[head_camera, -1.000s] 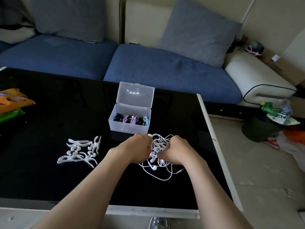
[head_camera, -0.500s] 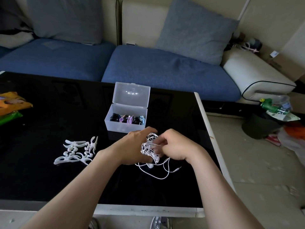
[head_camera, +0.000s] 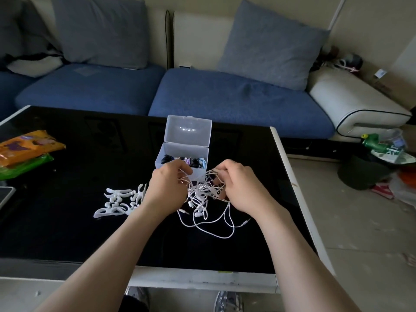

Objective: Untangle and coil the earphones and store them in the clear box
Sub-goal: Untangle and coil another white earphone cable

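Note:
A tangle of white earphones (head_camera: pixel 203 194) hangs between my two hands above the black table (head_camera: pixel 67 233), with loops and a plug trailing onto the glass near me. My left hand (head_camera: pixel 166 188) grips strands on the tangle's left side. My right hand (head_camera: pixel 240 188) pinches strands on its right side, fingers curled into the wires. Just behind the hands stands the clear box (head_camera: pixel 184 152), its lid open and upright. Several coiled earphones, dark, purple and blue, lie inside it.
White curved plastic winders (head_camera: pixel 119 201) lie on the table left of my left hand. Orange and green packets (head_camera: pixel 24 152) sit at the far left edge. A blue sofa (head_camera: pixel 225 104) runs behind the table. Clutter and a dark bin (head_camera: pixel 369 167) stand on the floor at right.
My hands have lifted the tangle and pulled apart, spreading the wires between them. More cable now trails onto the table. The view has tilted down.

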A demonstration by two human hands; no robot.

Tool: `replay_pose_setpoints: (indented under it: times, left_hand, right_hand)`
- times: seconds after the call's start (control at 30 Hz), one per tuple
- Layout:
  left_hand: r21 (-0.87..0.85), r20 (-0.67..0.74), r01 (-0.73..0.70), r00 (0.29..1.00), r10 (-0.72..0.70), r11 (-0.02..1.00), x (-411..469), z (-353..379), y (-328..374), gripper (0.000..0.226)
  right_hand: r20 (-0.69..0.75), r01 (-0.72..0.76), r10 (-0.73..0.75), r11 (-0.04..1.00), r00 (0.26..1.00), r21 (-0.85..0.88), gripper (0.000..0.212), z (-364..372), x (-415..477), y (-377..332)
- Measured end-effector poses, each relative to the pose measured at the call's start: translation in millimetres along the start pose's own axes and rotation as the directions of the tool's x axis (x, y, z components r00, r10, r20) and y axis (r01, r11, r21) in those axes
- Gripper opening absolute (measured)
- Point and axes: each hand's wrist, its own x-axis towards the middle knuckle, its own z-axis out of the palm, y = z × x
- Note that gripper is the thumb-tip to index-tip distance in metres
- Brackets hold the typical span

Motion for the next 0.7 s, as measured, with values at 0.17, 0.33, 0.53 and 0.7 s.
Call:
replay_pose_setpoints:
  times: [0.17,0.33,0.53,0.7]
  left_hand:
    - [-0.047,-0.109,0.098,0.989,-0.103,0.994,0.2,-13.1,-3.7,0.035]
    - [0.052,-0.057,0.144,0.988,-0.141,0.988,6.2,-20.3,-16.7,0.036]
    - [0.471,-0.135,0.209,0.977,-0.164,0.857,12.2,-20.6,-6.6,0.022]
    - [0.561,-0.019,0.062,0.998,-0.062,0.825,13.2,-12.4,2.4,0.035]
  right_hand:
    - [-0.364,0.004,0.023,0.997,0.931,0.074,0.019,-4.4,3.5,-0.6]
    - [-0.378,-0.033,0.363,0.757,0.852,0.653,0.013,-8.0,12.2,-13.5]
    - [-0.244,-0.058,0.498,0.515,0.832,0.855,0.010,-18.0,15.2,-20.8]
    - [-0.185,-0.022,0.388,0.471,0.903,0.882,0.032,-13.8,21.3,-27.0]
